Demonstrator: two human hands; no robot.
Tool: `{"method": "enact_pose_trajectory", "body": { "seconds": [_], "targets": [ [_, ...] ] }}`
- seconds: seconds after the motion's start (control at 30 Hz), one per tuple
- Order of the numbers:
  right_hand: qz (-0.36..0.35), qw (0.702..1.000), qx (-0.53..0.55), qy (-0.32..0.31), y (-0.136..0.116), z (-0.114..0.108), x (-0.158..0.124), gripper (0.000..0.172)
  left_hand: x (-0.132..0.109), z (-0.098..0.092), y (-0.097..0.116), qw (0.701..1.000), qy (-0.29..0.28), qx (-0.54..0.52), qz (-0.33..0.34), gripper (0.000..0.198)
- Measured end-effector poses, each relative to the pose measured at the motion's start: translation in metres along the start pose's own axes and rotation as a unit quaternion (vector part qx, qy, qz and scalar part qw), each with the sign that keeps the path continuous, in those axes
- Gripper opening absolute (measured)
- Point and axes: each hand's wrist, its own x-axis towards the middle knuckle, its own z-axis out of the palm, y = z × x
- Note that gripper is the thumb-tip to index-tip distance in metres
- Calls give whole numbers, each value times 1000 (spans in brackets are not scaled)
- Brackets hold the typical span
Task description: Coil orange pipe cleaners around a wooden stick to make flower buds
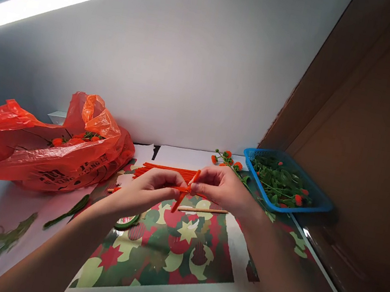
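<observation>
On the near side of the table, bare pale surface led up to a patterned sheet (pixel 175 258), with a leafy sprig (pixel 7 238) lying off to the left. Farther in, a green ring (pixel 124 224) showed partly behind the left forearm, and a thin wooden stick (pixel 206 211) lay across the sheet.

Above the sheet, the left hand (pixel 152 184) and the right hand (pixel 223 187) met, each pinching an orange-red fuzzy stem (pixel 178 202) between thumb and fingers. One end slanted down between the hands, another rose beside the right fingertips; whether this was one piece or two crossed ones could not be told. The step in hand seemed to be bending or twisting it. The next move, as judged, called for a firm left pinch while the right fingers turned the upper end.

Just beyond lay a bundle of similar stems (pixel 155 168). A red plastic bag (pixel 81 166) stood to the left; on the right, orange flowers (pixel 227 161) lay beside a blue basket (pixel 263 196) of greenery, before the pale wall (pixel 206 82).
</observation>
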Motion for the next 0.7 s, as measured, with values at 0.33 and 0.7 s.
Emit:
{"method": "enact_pose_trajectory", "body": {
  "seconds": [0.33, 0.7],
  "targets": [
    [56, 998, 26, -21, 1, -4, 1, 26, -3, -1, -4, 903, 115, 308, 278, 7],
    [-48, 997, 41, 41, -1, 6, 0, 23, -1, 21, -1, 942, 263, 133, 161, 18]
  ]
}}
